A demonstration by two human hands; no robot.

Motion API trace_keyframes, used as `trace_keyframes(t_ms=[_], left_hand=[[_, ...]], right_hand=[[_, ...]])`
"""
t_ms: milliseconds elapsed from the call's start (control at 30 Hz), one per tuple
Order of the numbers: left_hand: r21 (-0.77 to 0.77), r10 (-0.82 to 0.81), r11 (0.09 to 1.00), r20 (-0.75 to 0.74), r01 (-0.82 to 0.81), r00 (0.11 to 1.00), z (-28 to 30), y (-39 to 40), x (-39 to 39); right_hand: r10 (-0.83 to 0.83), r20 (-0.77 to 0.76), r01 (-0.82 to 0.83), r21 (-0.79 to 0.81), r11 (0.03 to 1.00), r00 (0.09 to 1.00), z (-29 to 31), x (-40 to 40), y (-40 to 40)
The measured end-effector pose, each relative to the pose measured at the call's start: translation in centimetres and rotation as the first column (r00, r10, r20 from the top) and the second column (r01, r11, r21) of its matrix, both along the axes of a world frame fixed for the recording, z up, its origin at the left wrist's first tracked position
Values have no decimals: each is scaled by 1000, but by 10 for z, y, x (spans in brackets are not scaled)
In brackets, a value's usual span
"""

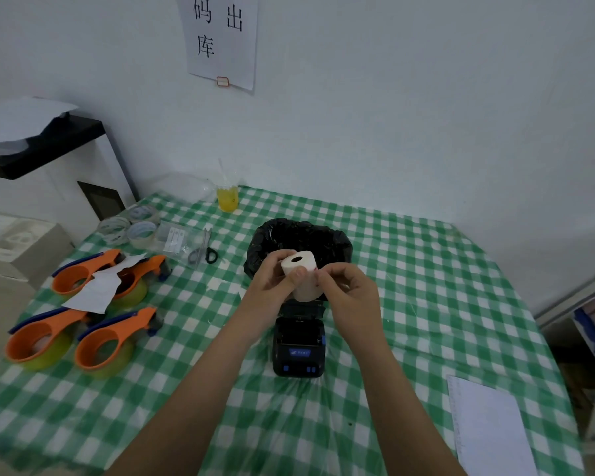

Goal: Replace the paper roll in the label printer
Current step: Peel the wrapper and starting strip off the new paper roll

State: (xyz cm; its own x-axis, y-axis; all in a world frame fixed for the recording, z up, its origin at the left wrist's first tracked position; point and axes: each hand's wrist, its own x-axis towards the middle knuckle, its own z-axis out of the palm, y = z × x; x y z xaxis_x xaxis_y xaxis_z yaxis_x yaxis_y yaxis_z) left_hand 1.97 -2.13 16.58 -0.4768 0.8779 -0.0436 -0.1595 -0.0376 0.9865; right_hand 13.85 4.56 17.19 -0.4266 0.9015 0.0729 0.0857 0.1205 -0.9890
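Note:
A white paper roll (301, 273) with a dark core hole is held up above the table, tilted with its end facing me. My left hand (272, 286) wraps around its left side with the thumb on its front. My right hand (349, 297) pinches at the roll's right edge with thumb and forefinger. Below the hands a small black label printer (298, 345) with blue buttons sits on the checked tablecloth, its lid open toward the back; the paper bay is partly hidden by my hands.
A black-lined bin (299, 238) stands right behind the printer. Several orange tape dispensers (83, 314) lie at the left, with tape rolls (131, 228) and scissors (207, 250) behind. A yellow drink cup (227, 195) is at the back, a white sheet (488, 427) at the front right.

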Motion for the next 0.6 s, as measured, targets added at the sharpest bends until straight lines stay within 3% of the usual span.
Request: trace_keyframes(t_ms=[600], left_hand=[[68,-9,998,23,7,1000,2,-6,-3]], right_hand=[[71,13,-71,-14,997,997,4,0,-5]])
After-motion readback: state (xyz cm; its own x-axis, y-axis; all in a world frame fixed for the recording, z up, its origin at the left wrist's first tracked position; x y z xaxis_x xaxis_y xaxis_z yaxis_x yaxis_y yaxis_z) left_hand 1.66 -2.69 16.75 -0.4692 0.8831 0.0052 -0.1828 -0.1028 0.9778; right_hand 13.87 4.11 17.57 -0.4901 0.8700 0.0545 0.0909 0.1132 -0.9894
